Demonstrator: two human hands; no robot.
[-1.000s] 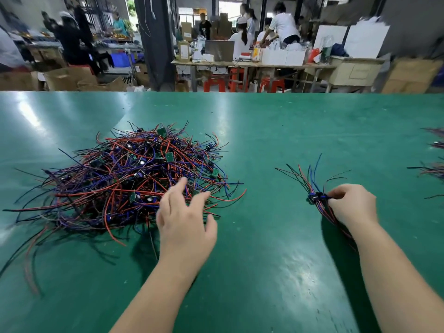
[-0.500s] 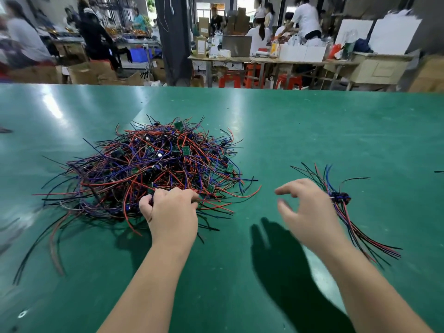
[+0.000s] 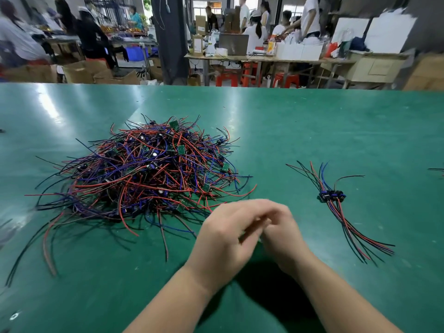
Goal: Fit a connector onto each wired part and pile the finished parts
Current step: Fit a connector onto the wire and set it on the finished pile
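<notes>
A big tangle of red, blue and black wired parts (image 3: pixel 144 169) with small green boards lies left of centre on the green table (image 3: pixel 300 131). A small bundle of finished parts (image 3: pixel 332 195) with dark connectors lies to the right, its wires fanned out both ways. My left hand (image 3: pixel 225 239) and my right hand (image 3: pixel 282 234) meet just in front of the tangle's near right edge, fingers curled toward each other and blurred. My left hand seems to grip a wired part pulled from the tangle, mostly hidden. What my right fingers touch is hidden.
More wire ends show at the table's right edge (image 3: pixel 436 169). Beyond the table's far edge are cardboard boxes (image 3: pixel 81 73), a dark pillar (image 3: pixel 171 39), red stools (image 3: pixel 249 75) and people at other benches.
My left hand closed in the tangle and drew back toward the middle. My right hand let go of the finished bundle and moved left to meet it.
</notes>
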